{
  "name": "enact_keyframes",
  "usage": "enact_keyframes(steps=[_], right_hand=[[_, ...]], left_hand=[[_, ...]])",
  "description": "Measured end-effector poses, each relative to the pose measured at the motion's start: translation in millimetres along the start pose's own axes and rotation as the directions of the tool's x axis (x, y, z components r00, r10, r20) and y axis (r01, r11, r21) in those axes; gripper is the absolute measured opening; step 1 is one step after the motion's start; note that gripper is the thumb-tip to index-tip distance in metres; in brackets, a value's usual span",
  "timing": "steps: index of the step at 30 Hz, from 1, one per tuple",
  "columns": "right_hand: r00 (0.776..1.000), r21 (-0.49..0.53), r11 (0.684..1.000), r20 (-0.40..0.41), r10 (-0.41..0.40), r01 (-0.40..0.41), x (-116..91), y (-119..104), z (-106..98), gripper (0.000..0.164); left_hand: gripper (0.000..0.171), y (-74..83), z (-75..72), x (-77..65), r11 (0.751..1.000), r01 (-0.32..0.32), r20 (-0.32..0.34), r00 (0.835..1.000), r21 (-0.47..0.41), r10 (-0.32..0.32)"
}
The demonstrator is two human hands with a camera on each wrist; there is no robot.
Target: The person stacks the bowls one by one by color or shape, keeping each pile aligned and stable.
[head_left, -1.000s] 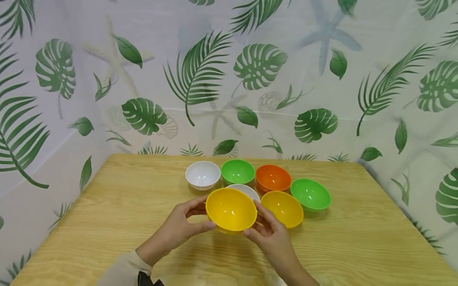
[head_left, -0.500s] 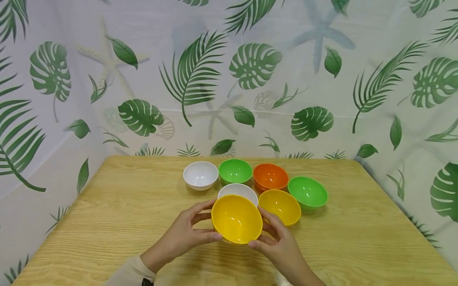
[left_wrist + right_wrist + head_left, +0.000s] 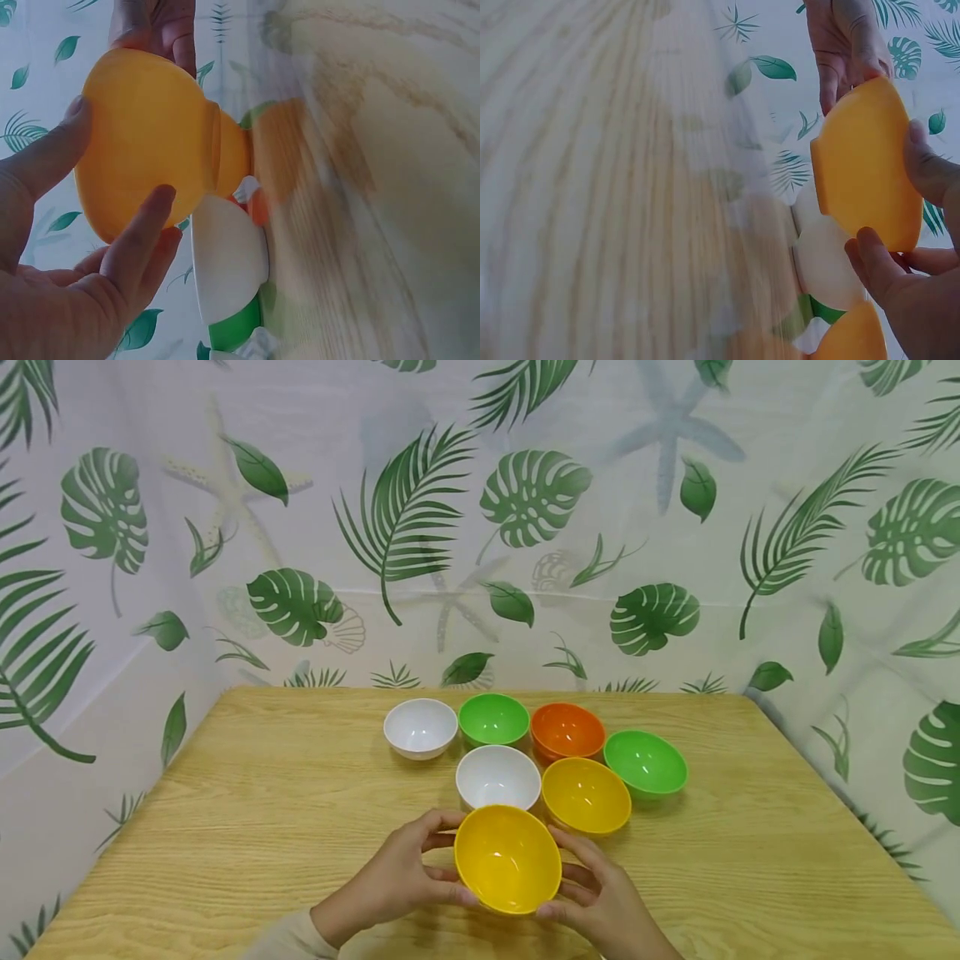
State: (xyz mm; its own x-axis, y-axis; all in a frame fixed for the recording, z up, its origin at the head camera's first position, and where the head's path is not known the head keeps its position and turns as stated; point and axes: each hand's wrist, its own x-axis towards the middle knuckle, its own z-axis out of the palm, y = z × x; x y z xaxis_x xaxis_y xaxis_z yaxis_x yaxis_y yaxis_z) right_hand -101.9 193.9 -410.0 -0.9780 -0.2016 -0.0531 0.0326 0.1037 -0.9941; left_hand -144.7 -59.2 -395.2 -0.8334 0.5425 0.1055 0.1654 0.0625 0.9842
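Note:
Both hands hold one yellow bowl (image 3: pixel 507 860) between them, its inside tilted toward the head camera. My left hand (image 3: pixel 408 872) grips its left side with the thumb near the rim and fingers on the outer wall; my right hand (image 3: pixel 600 893) does the same on the right. Both wrist views show the yellow bowl (image 3: pixel 146 146) raised off the table, its foot ring facing the wood. Just beyond it stands a white bowl (image 3: pixel 498 777), whose near edge the held bowl overlaps in the head view. To that one's right sits another yellow bowl (image 3: pixel 587 795).
Along the back stand a second white bowl (image 3: pixel 421 728), a green bowl (image 3: pixel 494 719) and an orange bowl (image 3: pixel 567 732). Another green bowl (image 3: pixel 646 764) is at the right of the group. The wooden table (image 3: pixel 262 793) meets a leaf-patterned cloth (image 3: pixel 450 527) behind.
The held yellow bowl has come nearer the body and slightly right, with both hands around it. More of the white bowl behind it now shows. The other bowls stay in place.

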Motion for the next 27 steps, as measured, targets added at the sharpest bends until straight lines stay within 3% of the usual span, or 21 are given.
enact_keyframes(steps=[6,20,27], right_hand=[[0.999,-0.039,0.999,0.048,0.022,-0.020,0.4,3.6,-5.5,0.087],[0.995,-0.143,0.989,0.098,-0.011,0.025,2.1,15.5,-13.1,0.089],[0.992,-0.164,0.984,0.119,-0.047,0.066,3.6,20.1,-12.9,0.090]], left_hand=[[0.087,-2.6,3.7,0.4,0.998,0.035,0.034,0.999,0.058,-0.037],[0.089,-14.0,11.0,2.5,0.980,0.039,0.047,0.998,0.193,-0.049],[0.088,-17.7,11.5,3.6,0.975,0.068,0.054,0.995,0.212,-0.081]])
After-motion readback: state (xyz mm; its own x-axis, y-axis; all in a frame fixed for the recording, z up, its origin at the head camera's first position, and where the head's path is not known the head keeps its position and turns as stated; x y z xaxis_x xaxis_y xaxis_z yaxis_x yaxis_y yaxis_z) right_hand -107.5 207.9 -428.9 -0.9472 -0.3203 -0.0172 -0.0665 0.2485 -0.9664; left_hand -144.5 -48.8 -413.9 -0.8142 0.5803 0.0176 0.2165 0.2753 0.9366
